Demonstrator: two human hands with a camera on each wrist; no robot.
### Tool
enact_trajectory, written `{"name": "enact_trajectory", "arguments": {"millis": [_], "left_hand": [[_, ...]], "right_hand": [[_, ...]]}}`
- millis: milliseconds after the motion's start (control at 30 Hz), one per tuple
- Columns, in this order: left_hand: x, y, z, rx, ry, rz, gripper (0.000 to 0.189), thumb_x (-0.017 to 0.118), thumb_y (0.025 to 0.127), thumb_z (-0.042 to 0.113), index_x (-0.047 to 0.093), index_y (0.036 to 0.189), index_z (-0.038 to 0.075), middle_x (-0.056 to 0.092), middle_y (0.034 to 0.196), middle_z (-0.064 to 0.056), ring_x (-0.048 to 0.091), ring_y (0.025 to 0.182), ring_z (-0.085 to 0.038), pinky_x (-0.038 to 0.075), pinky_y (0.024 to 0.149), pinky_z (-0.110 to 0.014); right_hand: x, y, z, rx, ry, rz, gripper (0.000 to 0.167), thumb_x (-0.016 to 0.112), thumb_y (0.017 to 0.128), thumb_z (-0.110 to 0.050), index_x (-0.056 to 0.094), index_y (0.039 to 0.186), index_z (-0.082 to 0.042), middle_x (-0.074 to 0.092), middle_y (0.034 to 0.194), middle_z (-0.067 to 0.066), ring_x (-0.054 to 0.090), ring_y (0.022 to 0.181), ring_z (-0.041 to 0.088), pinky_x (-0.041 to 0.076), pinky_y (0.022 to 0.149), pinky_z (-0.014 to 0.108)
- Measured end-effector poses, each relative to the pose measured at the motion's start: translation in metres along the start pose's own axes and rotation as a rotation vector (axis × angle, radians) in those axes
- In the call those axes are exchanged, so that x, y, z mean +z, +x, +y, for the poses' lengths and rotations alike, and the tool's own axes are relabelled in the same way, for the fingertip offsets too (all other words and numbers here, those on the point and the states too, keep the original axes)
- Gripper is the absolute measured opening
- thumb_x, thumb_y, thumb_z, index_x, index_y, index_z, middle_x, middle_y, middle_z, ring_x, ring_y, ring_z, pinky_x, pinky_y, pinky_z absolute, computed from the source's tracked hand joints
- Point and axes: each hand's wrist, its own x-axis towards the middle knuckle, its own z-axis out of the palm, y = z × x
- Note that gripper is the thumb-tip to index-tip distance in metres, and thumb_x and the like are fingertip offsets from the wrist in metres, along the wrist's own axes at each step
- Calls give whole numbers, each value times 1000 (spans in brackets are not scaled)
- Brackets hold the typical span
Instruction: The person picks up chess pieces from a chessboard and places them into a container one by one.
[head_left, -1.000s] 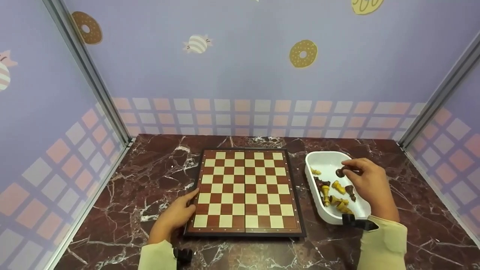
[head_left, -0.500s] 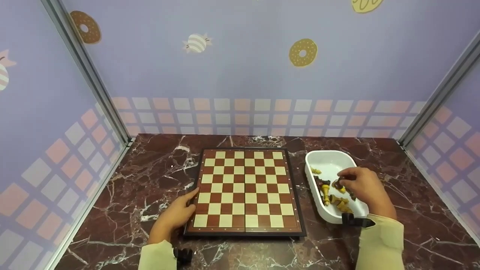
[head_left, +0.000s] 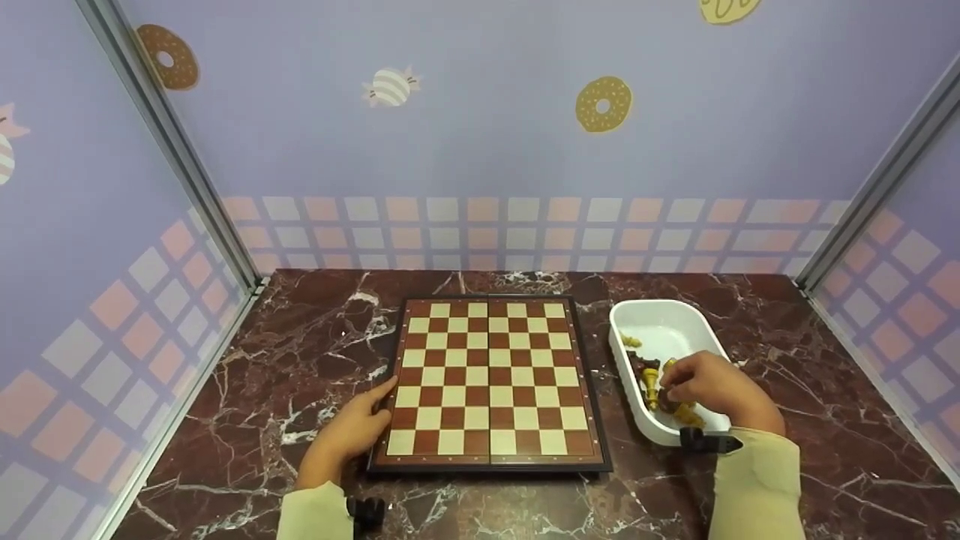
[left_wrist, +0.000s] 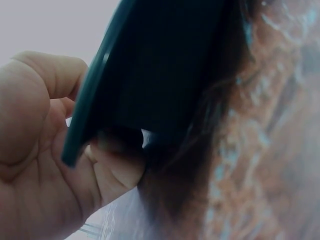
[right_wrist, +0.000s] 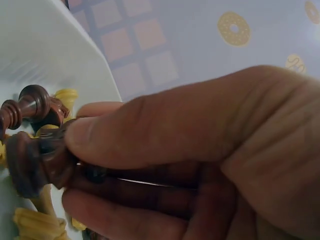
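At its left edge, the brown-and-cream chessboard [head_left: 487,382] is gripped by my left hand [head_left: 351,431]; in the left wrist view the hand's fingers bend around the board's dark edge [left_wrist: 97,85]. Inside the white tray [head_left: 664,324], my right hand [head_left: 712,390] is low over loose chess pieces. The right wrist view shows its thumb and fingers pinching a dark brown chess piece [right_wrist: 30,165], base outward, its upper part hidden by the thumb. Beneath and around it lie yellow chess pieces [head_left: 650,390] and another dark chess piece [right_wrist: 35,102].
The tray stands right of the chessboard on a dark red marbled tabletop [head_left: 322,337]. A small yellow piece [head_left: 631,341] lies near the tray's left wall. Patterned lilac panels [head_left: 487,135] enclose the table at the back and both sides.
My right hand has moved down and slightly left, toward the near end of the tray, with the dark chess piece between its fingers. My left hand stays at the chessboard's edge.
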Motion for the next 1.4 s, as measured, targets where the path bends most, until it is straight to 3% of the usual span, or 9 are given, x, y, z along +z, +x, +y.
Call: {"name": "enact_trajectory", "arguments": {"millis": [167, 433, 633, 800, 900, 1000, 1100, 1233, 1400], "left_hand": [[0, 0, -2, -6, -18, -12, 66, 47, 100, 0, 37, 164, 6, 64, 129, -37, 29, 46, -10, 34, 50, -30], [1, 3, -2, 1, -33, -25, 66, 47, 99, -2, 37, 164, 5, 49, 152, -35, 31, 47, -13, 41, 56, -34], [1, 4, 0, 20, 4, -6, 67, 51, 96, -1, 40, 162, 1, 42, 157, -34, 61, 89, -27, 47, 87, -44], [0, 6, 1, 17, -19, -25, 66, 49, 98, -2, 39, 163, 2, 50, 151, -34, 43, 55, -17, 45, 64, -37], [-4, 5, 2, 14, -8, -26, 66, 48, 98, -1, 38, 163, 2, 52, 149, -33, 36, 51, -14, 41, 61, -34], [-10, 3, 4, 8, 41, -14, 65, 48, 98, 1, 39, 163, 1, 55, 145, -34, 45, 60, -21, 46, 69, -40], [-14, 3, 6, 14, 96, 9, 65, 50, 97, 2, 40, 161, -2, 51, 148, -37, 66, 97, -39, 52, 91, -52], [-18, 5, 12, 16, 178, 43, 65, 51, 98, 7, 39, 161, -3, 43, 155, -37, 42, 143, -55, 37, 114, -67], [-21, 11, 24, 13, 279, 57, 64, 51, 103, 15, 35, 164, -1, 37, 157, -37, 38, 144, -57, 32, 117, -69]], "right_hand": [[-1, -3, 1, 25, 23, -49, 17, 71, 84, 1, 79, 97, 5, 78, 90, 10, 68, 80, 19, 54, 73, 34], [-5, -11, -5, 80, -15, 27, 21, 75, 93, -10, 78, 105, 7, 77, 94, 10, 70, 82, 23, 57, 75, 43], [-5, -15, -11, 62, -60, 67, 19, 71, 99, -14, 79, 104, 3, 75, 92, 10, 62, 78, 17, 53, 72, 40], [-6, -15, -16, 53, -100, 90, 24, 67, 103, -16, 79, 108, 4, 75, 92, 11, 62, 76, 16, 52, 72, 40], [-3, -13, -21, 50, -116, 107, 26, 67, 103, -18, 79, 109, 4, 76, 94, 12, 60, 75, 16, 51, 71, 40], [1, -7, -30, 21, -134, 153, 26, 67, 103, -18, 79, 111, 4, 77, 100, 14, 63, 78, 19, 52, 73, 43], [7, 2, -41, -28, -145, 242, 26, 67, 102, -16, 78, 115, 4, 76, 110, 19, 70, 91, 32, 55, 84, 53], [14, 14, -53, -83, -170, 357, 32, 68, 100, -14, 72, 125, 7, 70, 125, 28, 66, 114, 48, 49, 100, 62], [24, 25, -61, -120, -215, 451, 45, 70, 99, -11, 63, 139, 8, 59, 140, 32, 56, 130, 52, 41, 111, 62]]}}
